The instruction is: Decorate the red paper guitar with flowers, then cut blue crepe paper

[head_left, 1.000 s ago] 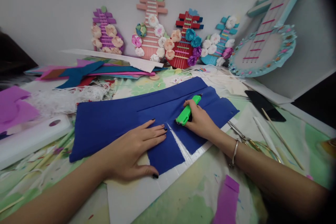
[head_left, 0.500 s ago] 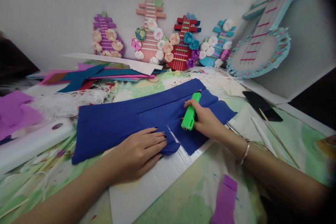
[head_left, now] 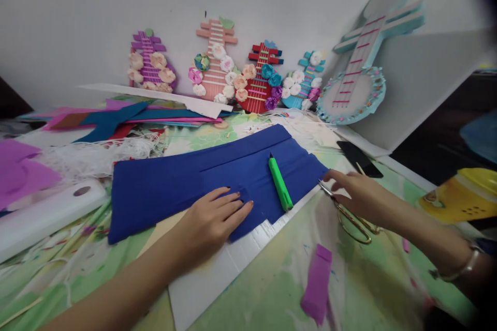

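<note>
My left hand (head_left: 213, 217) lies flat, fingers spread, on the folded dark blue crepe paper (head_left: 155, 181). Under that paper is a white board (head_left: 209, 289), showing along the near edge with glossy strips. A green utility knife (head_left: 280, 184) rests on the blue paper, between my hands. My right hand (head_left: 357, 194) is over a pair of gold-handled scissors (head_left: 351, 220) at the right edge of the paper. Its fingers are parted around the blades; whether they touch the scissors is hard to make out.
Decorated paper lutes, such as the red one (head_left: 258, 83), lean along the wall. A black phone (head_left: 359, 159) and a yellow cup (head_left: 460, 196) are at right. Purple scrap (head_left: 317, 282) lies in front; a white glue-gun-like case (head_left: 50, 217), white string (head_left: 104, 152) and coloured sheets (head_left: 112, 119) are left.
My right hand has let go of the green utility knife, leaving it on the blue paper, and moved right to the scissors. My left hand stays on the paper. The view has shifted right.
</note>
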The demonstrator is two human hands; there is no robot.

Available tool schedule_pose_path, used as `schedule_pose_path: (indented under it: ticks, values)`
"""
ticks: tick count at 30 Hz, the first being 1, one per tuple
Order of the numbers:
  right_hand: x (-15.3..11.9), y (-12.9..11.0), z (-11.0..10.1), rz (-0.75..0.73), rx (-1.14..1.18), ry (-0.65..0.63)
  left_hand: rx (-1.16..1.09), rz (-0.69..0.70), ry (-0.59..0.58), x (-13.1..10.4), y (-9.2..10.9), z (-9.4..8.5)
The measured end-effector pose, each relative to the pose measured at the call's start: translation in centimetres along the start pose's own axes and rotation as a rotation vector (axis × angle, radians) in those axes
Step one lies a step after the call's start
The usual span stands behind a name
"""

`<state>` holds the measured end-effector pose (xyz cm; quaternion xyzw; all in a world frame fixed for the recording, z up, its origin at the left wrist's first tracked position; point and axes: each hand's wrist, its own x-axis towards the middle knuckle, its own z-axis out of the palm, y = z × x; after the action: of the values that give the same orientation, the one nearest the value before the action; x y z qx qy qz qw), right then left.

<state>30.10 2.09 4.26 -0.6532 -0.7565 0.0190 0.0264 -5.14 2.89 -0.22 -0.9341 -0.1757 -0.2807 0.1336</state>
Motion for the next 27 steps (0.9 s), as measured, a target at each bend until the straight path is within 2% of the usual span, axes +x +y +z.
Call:
schedule_pose_path:
  ticks: [3, 8, 13, 19, 21, 25, 27]
  values:
    - [-2.5, 1.9, 0.9, 0.084, -0.073, -0.07, 0.095, 0.112, 0.054, 0.6, 0.6, -0.2]
    - [-4.5, 3.4, 2.6, 0.173, 0.014, 0.039, 0.186, 0.213, 0.115, 0.7, 1.7, -0.3]
    - [-5.1, 3.2, 2.4, 0.246, 0.184, -0.097, 0.185, 0.17, 0.166, 0.9, 2.5, -0.6]
    - [-5.4, 2.0, 1.8, 0.304, 0.156, -0.15, 0.189, 0.197, 0.215, 1.1, 2.8, -0.4]
    - [-5.6, 2.1, 1.5, 0.343, 0.261, -0.169, 0.19, 0.199, 0.236, 1.1, 2.8, -0.4]
    - [-6.6, 2.5, 0.9, 0.465, 0.738, -0.234, 0.202, 0.182, 0.256, 1.2, 2.9, -0.5]
    - [-7.2, 1.9, 0.5, 0.479, 0.913, -0.234, 0.202, 0.179, 0.261, 1.2, 2.9, -0.5]
